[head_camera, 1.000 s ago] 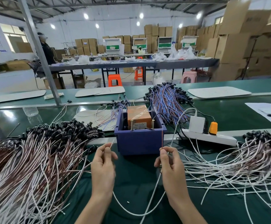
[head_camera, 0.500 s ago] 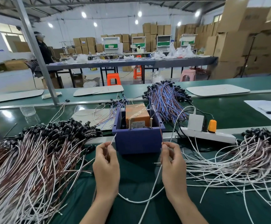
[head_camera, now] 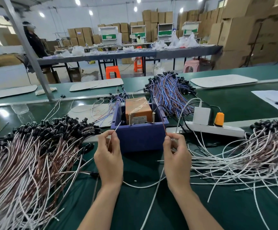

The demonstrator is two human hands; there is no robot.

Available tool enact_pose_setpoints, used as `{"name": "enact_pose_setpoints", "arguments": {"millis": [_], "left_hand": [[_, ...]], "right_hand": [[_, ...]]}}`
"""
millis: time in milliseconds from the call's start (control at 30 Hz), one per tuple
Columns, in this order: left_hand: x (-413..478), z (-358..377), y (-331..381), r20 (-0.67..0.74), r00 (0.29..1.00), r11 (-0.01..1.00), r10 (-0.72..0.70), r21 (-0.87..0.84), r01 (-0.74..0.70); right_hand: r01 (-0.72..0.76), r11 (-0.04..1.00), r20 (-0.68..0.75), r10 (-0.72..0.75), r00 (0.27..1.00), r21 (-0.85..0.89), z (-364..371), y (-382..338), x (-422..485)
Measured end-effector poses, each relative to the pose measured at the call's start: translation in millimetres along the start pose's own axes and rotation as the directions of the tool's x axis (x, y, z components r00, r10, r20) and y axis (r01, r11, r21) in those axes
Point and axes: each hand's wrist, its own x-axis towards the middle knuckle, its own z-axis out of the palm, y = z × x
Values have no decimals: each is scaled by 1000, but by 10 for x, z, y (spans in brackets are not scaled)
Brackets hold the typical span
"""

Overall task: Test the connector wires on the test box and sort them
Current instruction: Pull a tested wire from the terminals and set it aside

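Note:
A blue test box (head_camera: 139, 136) stands on the green bench, with an orange unit (head_camera: 138, 110) and two upright metal posts (head_camera: 129, 119) inside. My left hand (head_camera: 109, 156) pinches the white end of a connector wire (head_camera: 118, 127), tip raised toward the box's left front corner. My right hand (head_camera: 176, 155) pinches the brown end (head_camera: 164, 128), pointing up by the box's right front corner. The wire's white length (head_camera: 143, 185) loops down between my wrists. A big pile of brown and white wires (head_camera: 27, 155) lies at the left, a white pile (head_camera: 251, 155) at the right.
A white power strip (head_camera: 212, 129) with a white adapter and an orange plug sits right of the box. Blue and purple wires (head_camera: 169, 90) are heaped behind it. White trays lie on the far belt, papers at the far right. A metal pole rises at the left.
Both hands have risen toward the front of the test box and spread a little wider. The two wire ends now reach up near the box's front corners.

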Motion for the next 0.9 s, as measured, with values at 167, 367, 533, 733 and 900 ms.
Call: {"name": "enact_pose_setpoints", "arguments": {"millis": [167, 367, 533, 733, 900], "left_hand": [[-7, 10, -14, 15, 1000, 1000, 16, 0, -16], [-31, 41, -18, 53, 998, 997, 42, 56, -45], [-39, 43, -18, 81, 995, 996, 62, 66, -67], [-39, 50, -42, 86, 995, 995, 53, 74, -60], [-48, 49, -46, 92, 994, 994, 56, 93, -64]], "right_hand": [[-18, 1000, 6, 18, 1000, 21, -6, -19, -1], [-22, 999, 23, 21, 1000, 24, 7, -14, 2], [-32, 999, 37, 31, 999, 27, -2, -8, -9], [-39, 999, 39, 38, 999, 25, -12, -1, -18], [-41, 999, 50, 39, 998, 28, -13, 0, -25]]}}
